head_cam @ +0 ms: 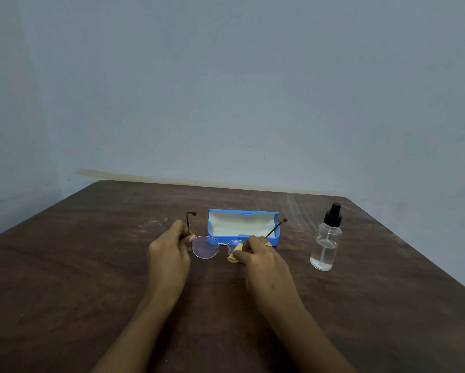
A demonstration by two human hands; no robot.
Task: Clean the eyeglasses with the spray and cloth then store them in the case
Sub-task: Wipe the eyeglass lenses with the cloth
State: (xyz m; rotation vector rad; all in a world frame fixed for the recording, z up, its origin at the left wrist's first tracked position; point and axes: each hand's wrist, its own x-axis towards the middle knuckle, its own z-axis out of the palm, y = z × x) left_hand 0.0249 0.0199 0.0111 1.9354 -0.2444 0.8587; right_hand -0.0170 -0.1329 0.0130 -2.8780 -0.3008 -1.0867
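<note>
At mid-surface, 6 o'clock of the case:

- Eyeglasses (206,246): round lenses, thin metal frame, temples unfolded and pointing toward 12 o'clock.
- Surface (91,265): dark brown wood, pale smears at 10 and 2 o'clock.
- Case (243,224): blue, lid open, pale lining showing. It sits just behind the eyeglasses, and the right temple crosses in front of its right end.
- Spray bottle (326,240): clear, black nozzle, upright, at 3 o'clock of the case and apart from it.
- Wall (226,90): plain blue-grey, at 12 o'clock.
- Left hand (169,249): enters from 7 o'clock, fingers curled, pinching the frame at its left hinge.
- Right hand (255,254): enters from 5 o'clock with a ring (267,244) on one finger. Its fingers and thumb are curled round a yellow cloth (235,254), held against the right lens, which is mostly hidden.
</note>
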